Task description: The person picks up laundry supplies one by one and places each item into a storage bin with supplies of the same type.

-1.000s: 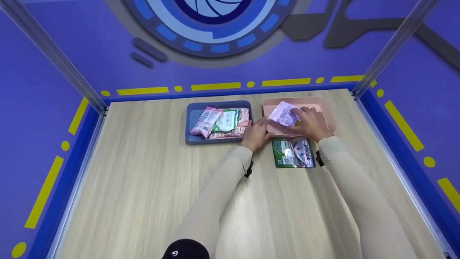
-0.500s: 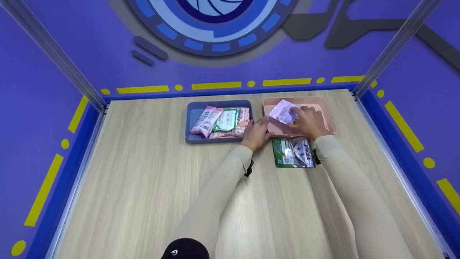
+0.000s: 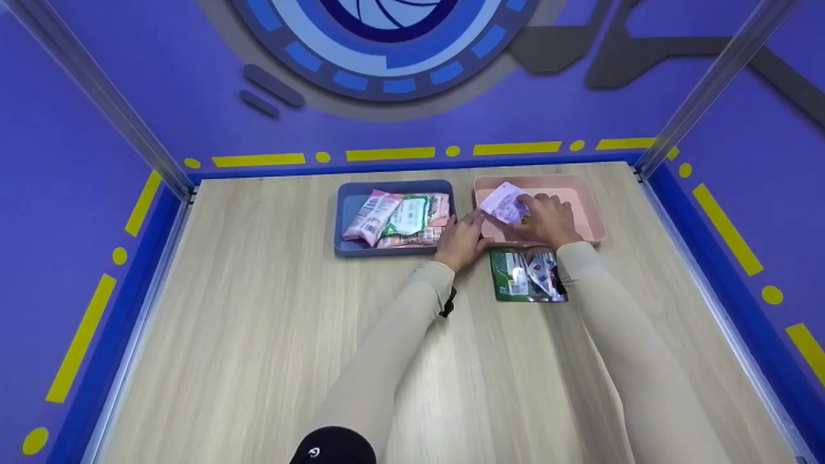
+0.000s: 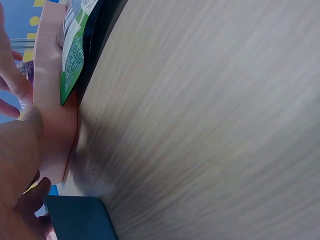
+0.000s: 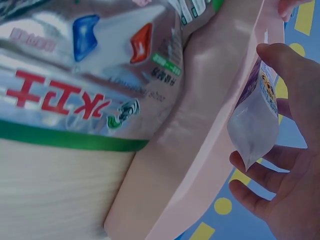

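My right hand (image 3: 548, 219) grips a light purple packet (image 3: 504, 201) over the pink tray (image 3: 590, 212). In the right wrist view the thumb is on one side of the packet (image 5: 255, 125), with curled fingers at the other. My left hand (image 3: 459, 241) rests at the pink tray's near left corner. Its thumb (image 4: 32, 117) touches the tray's wall in the left wrist view, and its other fingers reach into the gap between the two trays. A green and silver pouch (image 3: 525, 277), printed with blue and red pods, lies just in front of the pink tray, partly hidden by my right wrist.
A blue-grey tray (image 3: 345, 219) stands left of the pink one, holding several packets: a pink one (image 3: 372, 218), a green and white one (image 3: 408, 216) and pale ones. Purple walls (image 3: 387, 138) enclose the wooden table (image 3: 258, 309) at the back and sides.
My right hand and wrist have shifted slightly left, with the purple packet still held, so the wrist covers more of the pouch. The left hand stays at the tray corner.
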`<state>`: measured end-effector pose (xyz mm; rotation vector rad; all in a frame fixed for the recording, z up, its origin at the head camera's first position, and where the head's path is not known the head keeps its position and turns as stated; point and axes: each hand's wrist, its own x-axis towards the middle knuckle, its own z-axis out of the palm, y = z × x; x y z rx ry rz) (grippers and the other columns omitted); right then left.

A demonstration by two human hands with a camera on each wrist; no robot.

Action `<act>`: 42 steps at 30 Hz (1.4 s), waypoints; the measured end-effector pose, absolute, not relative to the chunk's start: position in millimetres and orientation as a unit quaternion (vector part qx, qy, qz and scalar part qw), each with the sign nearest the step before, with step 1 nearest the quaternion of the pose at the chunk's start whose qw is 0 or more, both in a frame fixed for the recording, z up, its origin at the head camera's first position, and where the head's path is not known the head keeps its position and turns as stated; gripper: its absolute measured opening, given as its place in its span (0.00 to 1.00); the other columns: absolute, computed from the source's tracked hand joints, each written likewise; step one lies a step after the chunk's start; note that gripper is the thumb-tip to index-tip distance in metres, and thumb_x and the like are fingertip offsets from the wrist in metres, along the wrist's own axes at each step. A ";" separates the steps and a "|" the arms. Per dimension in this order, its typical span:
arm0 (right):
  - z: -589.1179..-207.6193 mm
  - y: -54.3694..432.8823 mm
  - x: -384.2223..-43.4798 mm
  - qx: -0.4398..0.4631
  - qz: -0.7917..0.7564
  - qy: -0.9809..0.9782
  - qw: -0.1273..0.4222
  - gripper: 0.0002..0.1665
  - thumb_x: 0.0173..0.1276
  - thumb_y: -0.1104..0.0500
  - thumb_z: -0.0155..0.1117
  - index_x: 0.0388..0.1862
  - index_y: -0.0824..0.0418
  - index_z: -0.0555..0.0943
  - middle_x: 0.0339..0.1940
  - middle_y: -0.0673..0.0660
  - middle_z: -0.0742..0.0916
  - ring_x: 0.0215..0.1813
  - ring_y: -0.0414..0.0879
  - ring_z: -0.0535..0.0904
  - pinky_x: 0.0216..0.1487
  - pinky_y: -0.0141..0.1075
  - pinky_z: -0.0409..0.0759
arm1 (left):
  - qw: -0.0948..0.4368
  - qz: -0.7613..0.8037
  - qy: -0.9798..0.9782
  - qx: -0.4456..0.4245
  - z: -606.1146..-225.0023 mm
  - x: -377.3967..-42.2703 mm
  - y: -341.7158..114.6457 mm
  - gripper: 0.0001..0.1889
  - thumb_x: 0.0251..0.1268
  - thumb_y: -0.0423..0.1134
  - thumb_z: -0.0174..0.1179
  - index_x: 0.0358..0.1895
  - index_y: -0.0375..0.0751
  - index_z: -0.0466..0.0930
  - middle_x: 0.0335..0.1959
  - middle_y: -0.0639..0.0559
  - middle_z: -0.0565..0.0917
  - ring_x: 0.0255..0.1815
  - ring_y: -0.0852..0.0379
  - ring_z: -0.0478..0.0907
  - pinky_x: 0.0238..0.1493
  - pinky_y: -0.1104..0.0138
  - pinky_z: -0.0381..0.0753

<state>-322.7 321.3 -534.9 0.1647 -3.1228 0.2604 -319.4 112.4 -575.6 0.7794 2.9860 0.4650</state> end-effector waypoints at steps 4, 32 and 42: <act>-537.2 319.7 -326.8 0.061 0.068 -0.996 0.009 0.43 0.62 0.42 0.76 0.71 0.60 0.75 0.57 0.73 0.83 0.54 0.71 0.79 0.54 0.67 0.75 | 0.003 0.140 0.958 0.252 -571.3 -319.2 112.9 0.33 0.77 0.56 0.56 0.77 0.42 0.67 0.78 0.49 0.68 0.77 0.54 0.66 0.79 0.50 0.58; -555.5 306.1 -329.7 0.014 0.079 -0.996 -0.043 0.45 0.65 0.37 0.70 0.73 0.61 0.72 0.55 0.74 0.83 0.52 0.72 0.79 0.55 0.71 0.73 | 0.002 0.142 0.957 0.254 -575.5 -317.8 111.6 0.32 0.77 0.56 0.57 0.75 0.41 0.69 0.78 0.47 0.67 0.76 0.53 0.67 0.78 0.49 0.60; -552.9 305.7 -330.5 0.014 0.079 -0.996 -0.050 0.39 0.72 0.39 0.64 0.73 0.60 0.72 0.57 0.74 0.83 0.56 0.72 0.80 0.58 0.72 0.71 | 0.001 0.152 0.956 0.251 -575.7 -318.4 112.1 0.33 0.76 0.56 0.58 0.75 0.41 0.69 0.79 0.47 0.67 0.76 0.53 0.67 0.79 0.49 0.59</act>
